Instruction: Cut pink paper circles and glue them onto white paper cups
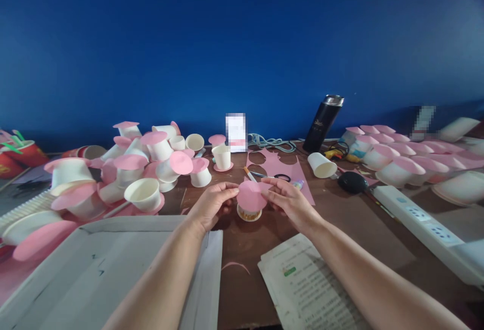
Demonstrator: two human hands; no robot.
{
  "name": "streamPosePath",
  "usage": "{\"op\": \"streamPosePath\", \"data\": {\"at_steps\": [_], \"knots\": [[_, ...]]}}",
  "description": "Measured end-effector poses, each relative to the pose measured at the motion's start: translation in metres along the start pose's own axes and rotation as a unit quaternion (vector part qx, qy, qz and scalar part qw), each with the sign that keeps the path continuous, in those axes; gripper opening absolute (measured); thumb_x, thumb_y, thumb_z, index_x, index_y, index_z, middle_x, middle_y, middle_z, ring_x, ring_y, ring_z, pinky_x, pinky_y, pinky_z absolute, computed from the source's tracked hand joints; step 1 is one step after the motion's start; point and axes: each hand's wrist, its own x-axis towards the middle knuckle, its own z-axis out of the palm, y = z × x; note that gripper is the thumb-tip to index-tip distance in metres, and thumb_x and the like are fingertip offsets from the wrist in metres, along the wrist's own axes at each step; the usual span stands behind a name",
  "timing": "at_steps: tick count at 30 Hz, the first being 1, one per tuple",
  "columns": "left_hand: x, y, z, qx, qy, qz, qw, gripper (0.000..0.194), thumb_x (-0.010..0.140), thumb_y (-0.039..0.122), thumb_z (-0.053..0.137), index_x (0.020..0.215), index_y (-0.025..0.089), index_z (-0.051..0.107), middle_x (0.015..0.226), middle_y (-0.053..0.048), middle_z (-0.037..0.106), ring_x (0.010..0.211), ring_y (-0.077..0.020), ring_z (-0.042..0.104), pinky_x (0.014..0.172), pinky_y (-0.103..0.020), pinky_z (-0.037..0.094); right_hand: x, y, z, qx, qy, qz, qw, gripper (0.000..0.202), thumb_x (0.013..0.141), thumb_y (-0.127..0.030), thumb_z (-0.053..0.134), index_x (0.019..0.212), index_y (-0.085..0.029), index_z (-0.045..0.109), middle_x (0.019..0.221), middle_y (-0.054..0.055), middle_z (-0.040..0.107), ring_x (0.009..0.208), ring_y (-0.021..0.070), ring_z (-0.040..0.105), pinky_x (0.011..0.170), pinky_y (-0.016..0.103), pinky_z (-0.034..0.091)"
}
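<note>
Between my two hands is a pink paper disc [251, 196], pinched at its left edge by my left hand [217, 203] and at its right edge by my right hand [288, 200]. Under the disc shows a small paper cup [250, 216] with a brownish pattern inside its rim; the disc hides most of it. Whether the disc touches the cup, I cannot tell. Just behind lie scissors [282, 177], an orange-and-white pen-like stick [249, 174] and a pink sheet with round holes cut out [283, 167].
Many white cups with pink discs [130, 163] crowd the left; more [401, 163] stand right. A black flask [323, 124], a tipped cup [321, 165], a power strip [419, 219], printed pages [308, 282] and a grey-white board [94, 269] surround the hands.
</note>
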Motion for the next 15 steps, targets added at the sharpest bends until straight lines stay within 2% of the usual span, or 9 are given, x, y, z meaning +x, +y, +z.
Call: {"op": "streamPosePath", "data": {"at_steps": [7,15], "knots": [[-0.0008,-0.0019,0.0043,0.020,0.006,0.005,1.000,0.036,0.067,0.035,0.076,0.093,0.013,0.066,0.076,-0.003,0.060,0.055,-0.0062,0.048,0.045,-0.017,0.031,0.0013,0.0017,0.0014,-0.001,0.010,-0.001,1.000,0.054,0.070,-0.045,0.072,0.114,-0.017,0.057,0.066,-0.004,0.053,0.052,0.0071,0.043,0.045,0.021,0.028],[0.0028,-0.0084,0.0041,0.033,0.009,0.008,0.999,0.040,0.065,0.038,0.078,0.096,0.015,0.066,0.082,-0.005,0.064,0.061,-0.0089,0.055,0.053,-0.020,0.038,0.0036,0.0058,0.0017,0.001,0.018,0.001,1.000,0.052,0.072,-0.044,0.071,0.114,-0.017,0.056,0.065,-0.005,0.052,0.051,0.0072,0.042,0.043,0.020,0.026]]}}
